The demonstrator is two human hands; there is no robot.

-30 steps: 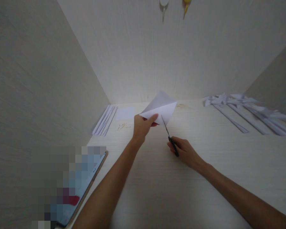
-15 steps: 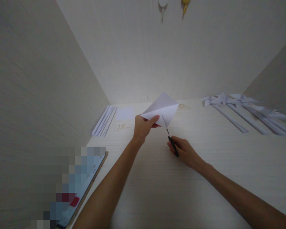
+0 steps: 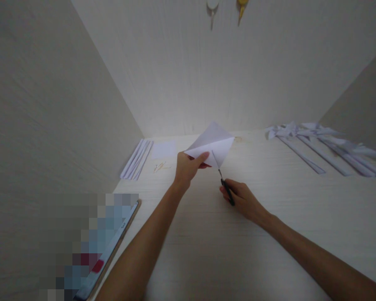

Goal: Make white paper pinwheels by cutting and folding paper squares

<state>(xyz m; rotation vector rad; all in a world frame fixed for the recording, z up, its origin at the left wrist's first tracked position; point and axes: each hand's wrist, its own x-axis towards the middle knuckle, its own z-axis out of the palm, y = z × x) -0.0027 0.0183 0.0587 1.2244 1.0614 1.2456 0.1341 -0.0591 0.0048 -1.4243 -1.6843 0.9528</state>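
Note:
My left hand [image 3: 189, 165] pinches a creased square of white paper [image 3: 211, 138] at its lower left edge, thumb on top and fingers beneath. The sheet is held up above the table with one corner pointing away from me. Black-handled scissors [image 3: 227, 192] sit in the grip of my right hand [image 3: 240, 196], to the right of the paper. Their blades reach into the sheet from its near corner, along a line toward the middle. How far the blades are parted is too small to tell.
Rolled white paper sticks [image 3: 136, 159] and a flat white sheet [image 3: 164, 149] lie at the left back. Thin tan bits [image 3: 161, 167] are close by. Paper pinwheels on sticks [image 3: 313, 146] lie at the right. A phone-like device [image 3: 122, 230], partly pixelated, is at the left. Hooks [image 3: 242, 10] are on the back wall.
Almost nothing differs. The whole view has shifted very slightly, and both hands, the paper and the scissors keep the same positions relative to each other.

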